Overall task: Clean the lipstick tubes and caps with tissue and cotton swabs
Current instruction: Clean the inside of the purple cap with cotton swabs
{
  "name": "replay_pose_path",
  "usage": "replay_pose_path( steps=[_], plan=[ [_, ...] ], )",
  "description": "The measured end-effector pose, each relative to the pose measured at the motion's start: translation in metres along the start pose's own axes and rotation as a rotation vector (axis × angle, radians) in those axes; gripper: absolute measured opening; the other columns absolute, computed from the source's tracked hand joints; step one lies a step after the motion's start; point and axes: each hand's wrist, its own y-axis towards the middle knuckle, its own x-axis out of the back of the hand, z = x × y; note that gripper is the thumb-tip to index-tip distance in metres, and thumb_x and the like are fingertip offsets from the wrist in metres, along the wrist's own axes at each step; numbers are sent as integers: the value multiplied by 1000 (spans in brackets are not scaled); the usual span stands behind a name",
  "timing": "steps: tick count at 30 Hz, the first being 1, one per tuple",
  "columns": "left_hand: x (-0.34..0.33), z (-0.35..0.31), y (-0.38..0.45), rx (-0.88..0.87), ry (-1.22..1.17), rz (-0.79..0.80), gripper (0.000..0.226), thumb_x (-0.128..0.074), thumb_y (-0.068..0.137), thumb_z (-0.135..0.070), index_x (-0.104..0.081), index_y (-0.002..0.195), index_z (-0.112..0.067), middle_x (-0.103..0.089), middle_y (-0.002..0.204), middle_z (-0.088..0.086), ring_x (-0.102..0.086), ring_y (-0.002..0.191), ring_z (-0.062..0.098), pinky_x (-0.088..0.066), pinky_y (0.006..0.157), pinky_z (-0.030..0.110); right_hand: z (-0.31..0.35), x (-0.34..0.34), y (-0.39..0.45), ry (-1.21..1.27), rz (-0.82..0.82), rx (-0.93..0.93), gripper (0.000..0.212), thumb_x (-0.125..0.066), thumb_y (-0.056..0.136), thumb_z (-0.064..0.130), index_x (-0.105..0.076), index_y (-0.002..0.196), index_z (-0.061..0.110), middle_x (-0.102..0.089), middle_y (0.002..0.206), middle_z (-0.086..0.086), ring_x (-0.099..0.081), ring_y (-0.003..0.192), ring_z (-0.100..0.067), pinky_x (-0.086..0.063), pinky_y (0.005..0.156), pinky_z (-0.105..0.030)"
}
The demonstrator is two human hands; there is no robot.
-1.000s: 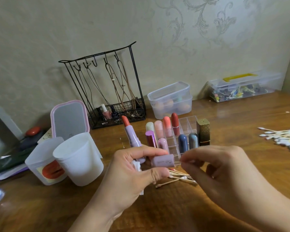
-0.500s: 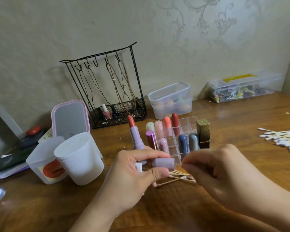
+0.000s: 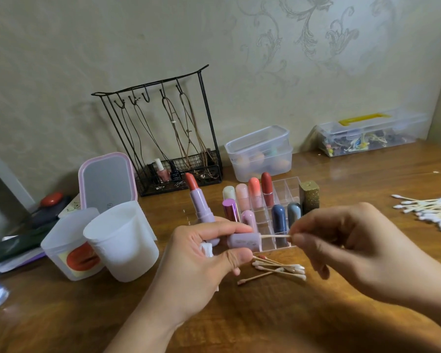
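A person is sitting at a wooden desk (image 3: 341, 179), seen from a head-worn camera looking down at both hands. The left hand (image 3: 201, 256) is gripping a lilac lipstick cap (image 3: 245, 242) sideways between thumb and fingers, with its open end facing right. The same hand is also holding the uncapped lilac lipstick tube (image 3: 200, 202) upright, red bullet exposed, and a bit of white tissue (image 3: 207, 249) is tucked against the palm. The right hand (image 3: 341, 240) is pinching the stick of a cotton swab (image 3: 275, 236), whose far tip is sitting inside the cap's mouth.

The cap looks light, hard and smooth, so it is probably slippery; holding it around the barrel, as here, seems the sensible grip. The swab stick looks thin and likely to bend or snap if pushed hard, so pinching close to the cap should give more control. The exposed red bullet is likely soft and easily smeared.

Used swabs (image 3: 278, 268) are lying on the desk just below the hands. A clear organiser (image 3: 288, 184) with more lipsticks is standing just behind, and fresh swabs (image 3: 430, 207) are piled far right.
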Motion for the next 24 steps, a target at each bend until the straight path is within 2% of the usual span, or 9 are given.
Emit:
replay_pose_path(
  steps=[5,8,10,12,14,16,19,21,24],
  plan=[
    [2,1,1,-6,18,-13,24,-76,64,-33,-77,87,-38,-72,88,-15,-65,79,7,-53,69,20,4,0,-2,-127,149,26,14,-67,92,20,-74,81,24,-63,56,8,-60,48,-9,-51,49,-28],
    [1,0,0,3,28,1,24,-76,66,-34,-77,90,-37,-72,90,-16,-65,83,8,-57,75,33,2,1,-1,45,39,-4,12,-66,89,20,-74,80,22,-64,55,-2,-59,46,-12,-49,49,-24],
    [2,0,0,-13,16,-2,24,-76,67,-33,-77,90,-36,-72,90,-14,-65,80,10,-56,76,35,-5,-1,0,-72,-24,22,12,-69,89,18,-75,80,24,-64,55,6,-60,46,-9,-48,48,-22],
    [2,-1,1,-18,6,-3,25,-76,67,-34,-77,91,-36,-72,89,-11,-64,70,12,-56,74,36,0,-1,-2,-179,59,48,12,-69,90,19,-75,81,24,-65,57,11,-62,50,-10,-48,47,-19],
    [2,-1,0,-2,-5,9,26,-75,66,-34,-76,92,-37,-73,88,-11,-63,65,11,-56,72,35,8,1,-3,-91,149,34,13,-68,92,18,-74,81,22,-65,57,4,-62,48,-12,-49,48,-22],
    [0,-1,-1,14,-4,37,26,-75,67,-35,-76,92,-38,-72,88,-14,-63,70,9,-56,72,33,7,-3,-3,20,82,11,13,-67,90,19,-73,80,23,-64,55,0,-60,46,-13,-49,48,-24],
    [-5,0,-2,18,22,69,27,-75,67,-37,-76,93,-37,-72,92,-16,-64,82,7,-56,72,28,-3,-17,-3,-194,-75,56,12,-71,88,21,-72,78,28,-62,56,15,-60,48,-6,-45,47,-16],
    [-5,1,-2,20,20,59,28,-76,66,-37,-77,94,-34,-72,94,-17,-65,88,7,-58,74,31,1,-24,-5,-275,-2,80,11,-71,88,23,-71,79,29,-60,58,20,-59,52,0,-43,48,-11],
    [-4,1,-1,22,36,49,28,-76,67,-38,-76,95,-37,-72,96,-18,-63,96,9,-56,86,45,4,-24,-5,-184,7,110,10,-66,87,25,-70,79,27,-61,59,15,-59,50,-6,-44,45,-16]
  ],
)
